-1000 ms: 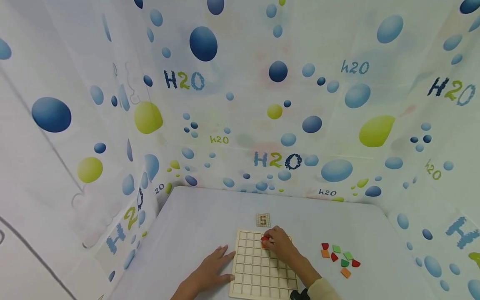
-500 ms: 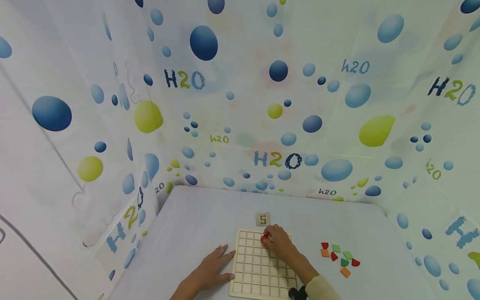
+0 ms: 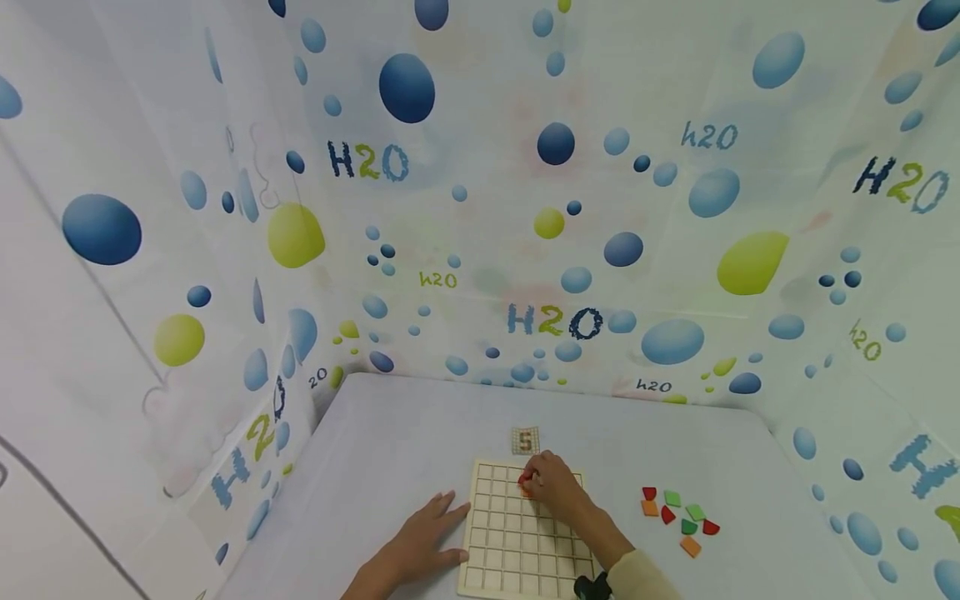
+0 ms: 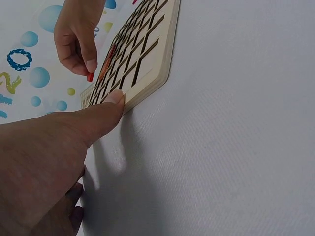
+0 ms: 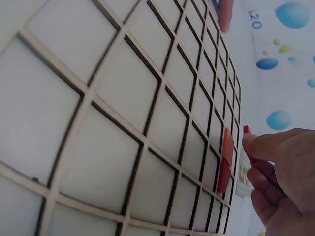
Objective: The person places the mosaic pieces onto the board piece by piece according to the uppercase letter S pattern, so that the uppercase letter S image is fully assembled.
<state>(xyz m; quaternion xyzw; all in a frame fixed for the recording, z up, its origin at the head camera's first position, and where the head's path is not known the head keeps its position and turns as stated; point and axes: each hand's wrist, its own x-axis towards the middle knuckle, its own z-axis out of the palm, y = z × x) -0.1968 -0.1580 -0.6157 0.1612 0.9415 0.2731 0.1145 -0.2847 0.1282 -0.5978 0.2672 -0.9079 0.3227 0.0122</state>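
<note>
My right hand (image 3: 558, 490) pinches a small red piece (image 5: 247, 131) between thumb and fingers, over the far part of a wooden grid board (image 3: 495, 533). In the right wrist view, an orange tile (image 5: 227, 148) and another red piece (image 5: 224, 176) sit side by side in cells of the board, close to the pinched piece. My left hand (image 3: 422, 537) lies spread on the table at the board's left side. Its thumb (image 4: 114, 97) touches the board's edge in the left wrist view, with the other fingers partly hidden.
Right of the board lie several loose red, orange, light green and dark green pieces (image 3: 689, 527). Behind the board is a small patterned card (image 3: 526, 440). A printed curtain (image 3: 480, 208) surrounds the white table (image 3: 390, 442).
My right hand has shifted slightly left with the red piece, which has turned in the fingers. My left hand and the board stay where they were.
</note>
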